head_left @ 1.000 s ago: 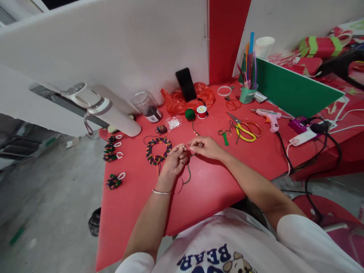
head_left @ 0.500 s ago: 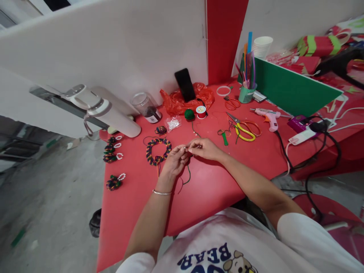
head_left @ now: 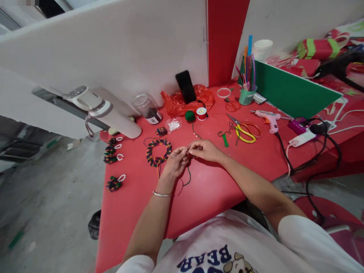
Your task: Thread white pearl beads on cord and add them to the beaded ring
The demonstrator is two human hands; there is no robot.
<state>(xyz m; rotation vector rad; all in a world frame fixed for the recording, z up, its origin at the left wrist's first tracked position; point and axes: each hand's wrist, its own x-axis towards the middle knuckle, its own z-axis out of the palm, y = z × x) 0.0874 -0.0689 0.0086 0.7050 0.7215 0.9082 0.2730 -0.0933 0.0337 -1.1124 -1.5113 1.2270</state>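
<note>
My left hand (head_left: 176, 161) and my right hand (head_left: 205, 150) meet fingertip to fingertip over the red table. Between the left thumb and forefinger shows a small white bead (head_left: 187, 151). My right fingers are pinched against it; what they grip is too small to make out. A green yarn (head_left: 189, 176) hangs from below the hands onto the table, with a thin dark red thread beside it. Just left of my left hand lies a multicoloured crocheted ring (head_left: 158, 153). Beyond the hands are a green yarn ball (head_left: 190, 115) and a bag of white beads (head_left: 173, 124).
Several yarn pieces with bead loops (head_left: 114, 183) line the table's left edge, near a tall bottle (head_left: 122, 121). A jar (head_left: 146, 109), a phone (head_left: 185, 86) and a red thread spool (head_left: 201, 113) stand behind. Yellow-handled scissors (head_left: 246, 134) and a pink glue gun (head_left: 271, 119) lie right.
The view has shifted very slightly. Both hands stay together, fingertips pinched, with only small finger movement; the yarn below hangs nearly as before.
</note>
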